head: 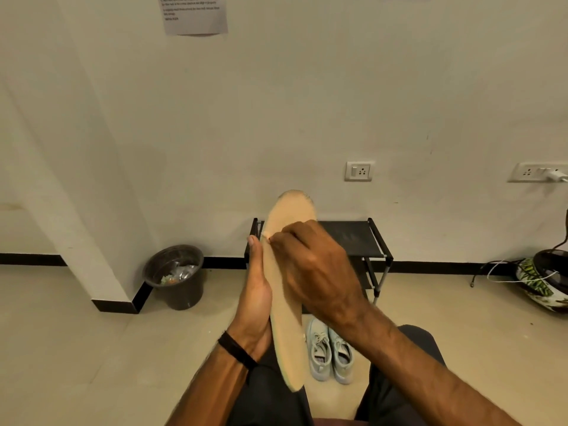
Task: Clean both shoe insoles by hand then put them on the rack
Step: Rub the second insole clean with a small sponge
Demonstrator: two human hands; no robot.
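A tan shoe insole (pixel 287 327) stands nearly upright in front of me, toe end up, heel end near my lap. My left hand (pixel 256 290) holds it along its left edge, thumb up against the rim. My right hand (pixel 310 265) lies over the insole's upper face with fingers curled, fingertips pressing near the left edge. Behind the insole, a black shoe rack (pixel 365 238) stands against the wall. A pair of pale grey-blue sneakers (pixel 330 353) sits on the floor below it. Only one insole shows.
A dark waste bin (pixel 176 276) with rubbish stands at the wall corner on the left. A helmet (pixel 545 281) and cables lie on the floor at the right. Wall sockets (pixel 358 171) sit above the rack. My knees fill the bottom of the view.
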